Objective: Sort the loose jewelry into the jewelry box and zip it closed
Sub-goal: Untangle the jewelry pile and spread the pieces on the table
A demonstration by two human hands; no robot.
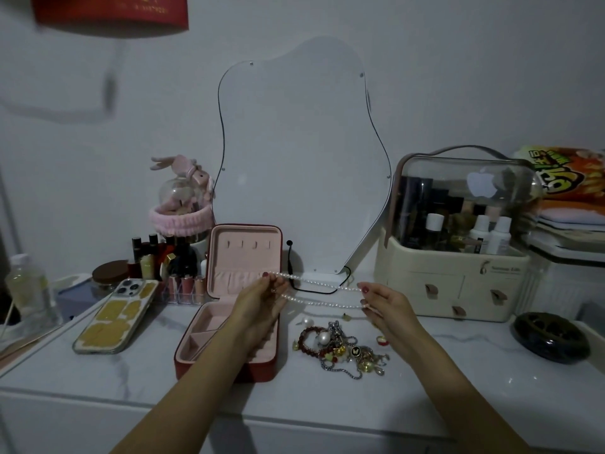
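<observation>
We hold the pearl necklace taut, left hand & right hand pinching its ends. Jewelry box sits open near tabletop's front edge, w/ loose jewelry just beside.

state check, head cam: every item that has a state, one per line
jewelry box: open, lid upright, visible compartments empty
pearl necklace: stretched in the air between both hands
left hand: pinches one necklace end
right hand: pinches the other end
loose jewelry pile: tangled, on the tabletop beside the box
phone: face down
cosmetics organizer: clear lid closed
</observation>
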